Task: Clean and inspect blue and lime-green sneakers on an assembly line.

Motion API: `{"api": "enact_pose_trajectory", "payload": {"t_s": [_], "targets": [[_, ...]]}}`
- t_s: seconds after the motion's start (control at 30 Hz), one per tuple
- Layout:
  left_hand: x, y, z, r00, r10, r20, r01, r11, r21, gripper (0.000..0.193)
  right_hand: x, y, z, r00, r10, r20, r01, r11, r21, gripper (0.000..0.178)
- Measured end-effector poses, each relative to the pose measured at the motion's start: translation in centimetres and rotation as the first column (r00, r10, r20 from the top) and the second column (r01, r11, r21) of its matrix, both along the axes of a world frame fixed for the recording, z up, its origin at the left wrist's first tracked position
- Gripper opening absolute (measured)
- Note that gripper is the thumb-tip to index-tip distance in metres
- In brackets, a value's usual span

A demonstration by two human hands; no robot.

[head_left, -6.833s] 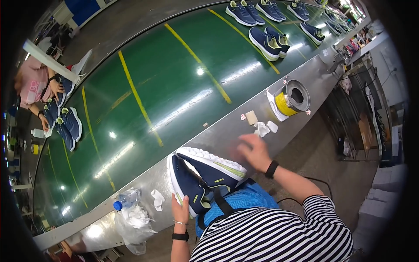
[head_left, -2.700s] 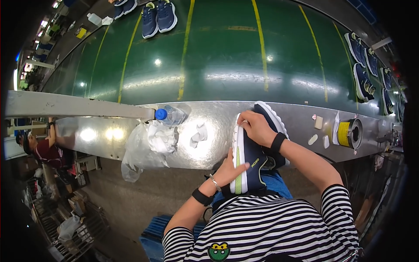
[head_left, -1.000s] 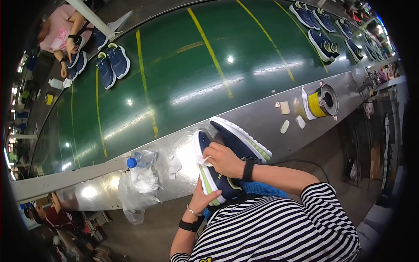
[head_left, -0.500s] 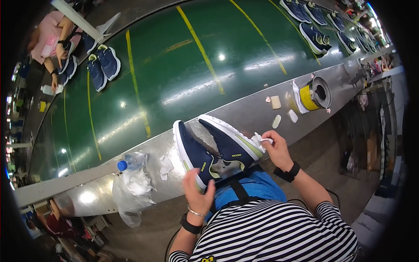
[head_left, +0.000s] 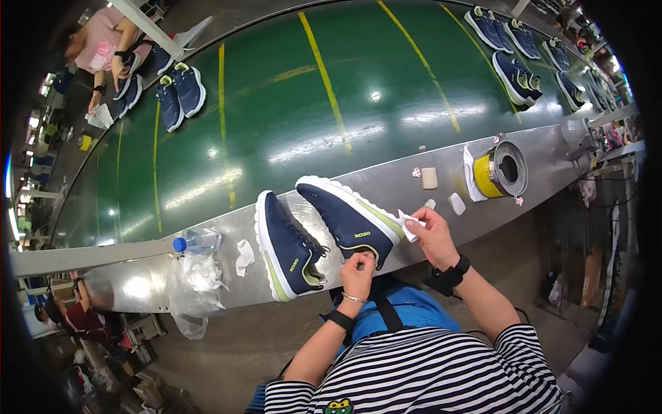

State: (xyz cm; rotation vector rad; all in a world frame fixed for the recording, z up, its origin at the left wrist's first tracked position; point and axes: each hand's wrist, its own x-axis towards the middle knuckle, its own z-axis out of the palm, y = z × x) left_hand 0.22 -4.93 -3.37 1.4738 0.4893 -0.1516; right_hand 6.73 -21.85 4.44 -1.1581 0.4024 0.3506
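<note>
Navy shoe [head_left: 348,215], toe up-left, long axis diagonal, left hand [head_left: 358,276] gripping it, right hand [head_left: 436,238] pinching tissue [head_left: 409,225]

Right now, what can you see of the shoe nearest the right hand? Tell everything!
The shoe has a dark blue, fabric-like upper, yellow lettering, a white bumpy sole with a yellow-green strip, and pale green lining. It looks tilted on the metal ledge, toe pointing away. The left hand is at its opening; the right hand's white cloth is by its heel.
</note>
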Motion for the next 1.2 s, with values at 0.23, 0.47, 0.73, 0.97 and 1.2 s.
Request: {"api": "enact_pose_trajectory", "payload": {"t_s": [0.23,0.47,0.73,0.97,1.2], "targets": [[1.6,-3.7,1.2,0.979,0.113,-0.171,-0.152,0.960,-0.236,0.017,2.7,1.0,-1.4,0.946,0.231,0.229,-0.100,0.876,-0.471,0.018],[2.6,-5.7,1.1,0.960,0.213,-0.181,-0.265,0.900,-0.346,0.021,3.8,2.2,-2.3,0.895,0.298,0.331,-0.030,0.782,-0.623,0.012],[3.7,-0.8,6.4,0.980,-0.191,-0.061,0.192,0.809,0.556,0.031,2.2,1.6,-1.9,0.927,0.284,0.243,-0.126,0.849,-0.513,0.011],[3.1,0.3,4.2,0.894,-0.445,-0.055,0.285,0.469,0.836,0.040,1.9,2.9,-4.3,0.873,0.376,0.311,-0.079,0.738,-0.670,0.010],[3.2,0.4,4.8,0.856,-0.472,-0.212,0.459,0.504,0.731,0.038,5.5,4.3,-4.9,0.846,0.320,0.426,0.045,0.753,-0.656,0.008]]}}
